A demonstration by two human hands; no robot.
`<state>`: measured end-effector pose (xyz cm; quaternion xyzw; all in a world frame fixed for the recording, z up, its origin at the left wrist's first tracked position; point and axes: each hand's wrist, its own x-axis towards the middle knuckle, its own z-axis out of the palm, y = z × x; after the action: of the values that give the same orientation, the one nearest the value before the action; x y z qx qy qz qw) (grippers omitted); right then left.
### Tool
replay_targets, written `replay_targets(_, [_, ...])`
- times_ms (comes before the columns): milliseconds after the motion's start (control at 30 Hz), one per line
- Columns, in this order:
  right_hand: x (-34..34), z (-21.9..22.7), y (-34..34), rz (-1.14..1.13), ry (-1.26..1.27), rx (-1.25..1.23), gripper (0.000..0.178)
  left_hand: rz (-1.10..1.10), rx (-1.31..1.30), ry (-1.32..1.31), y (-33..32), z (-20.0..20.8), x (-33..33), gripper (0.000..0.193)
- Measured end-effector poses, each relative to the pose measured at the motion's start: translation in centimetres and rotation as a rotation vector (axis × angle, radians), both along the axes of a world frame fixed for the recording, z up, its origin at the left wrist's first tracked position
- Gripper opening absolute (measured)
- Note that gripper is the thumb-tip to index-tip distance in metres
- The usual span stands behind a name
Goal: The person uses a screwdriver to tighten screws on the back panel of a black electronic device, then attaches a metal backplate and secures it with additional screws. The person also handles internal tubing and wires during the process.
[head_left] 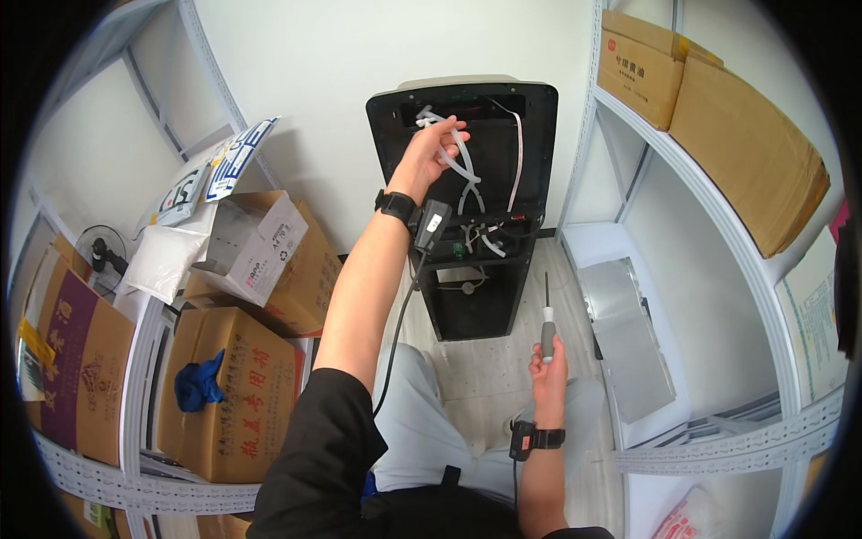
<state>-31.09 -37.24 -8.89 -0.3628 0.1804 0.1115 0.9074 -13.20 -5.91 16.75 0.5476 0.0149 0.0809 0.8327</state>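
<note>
In front of me stands a tall black appliance (492, 153) with its inside exposed, perhaps a water dispenser. Translucent white tubing (473, 168) loops in its upper part. My left hand (434, 151) reaches up there, with fingers curled round a length of the tubing; the exact grip is partly hidden. A screwdriver (549, 340) with a grey handle and long thin shaft points upward in my right hand (549, 373), whose fingers close round the handle. That hand is lower, over my right thigh, apart from the appliance. A pale wire (518, 162) hangs inside the upper cavity at right.
Metal shelving (144, 386) on the left holds cardboard boxes (229, 395), a blue cloth (199, 382) and white packets (166, 260). Shelving on the right carries more cardboard boxes (745, 148) and a silver metal panel (626, 337). Cabled devices are strapped to both wrists.
</note>
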Motion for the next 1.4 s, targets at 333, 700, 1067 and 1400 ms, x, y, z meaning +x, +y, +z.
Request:
replay_targets(333, [0.2, -0.5, 0.3, 0.001, 0.021, -0.010, 0.032, 0.049, -0.202, 0.123, 0.0, 1.5, 1.4, 0.026])
replay_targets(700, [-0.3, -0.4, 0.2, -0.006, 0.016, -0.016, 0.033, 0.065, -0.339, -0.206, -0.5, -0.5, 2.3, 0.037])
replay_targets(1067, [-0.3, -0.5, 0.0, 0.004, 0.016, -0.020, 0.032, 0.180, 0.005, -0.118, -3.3, -0.5, 2.0, 0.025])
replay_targets(1400, [-0.2, -0.8, -0.3, -0.010, 0.013, -0.024, 0.032, 0.446, 0.418, -0.130, -5.5, -0.3, 3.1, 0.029])
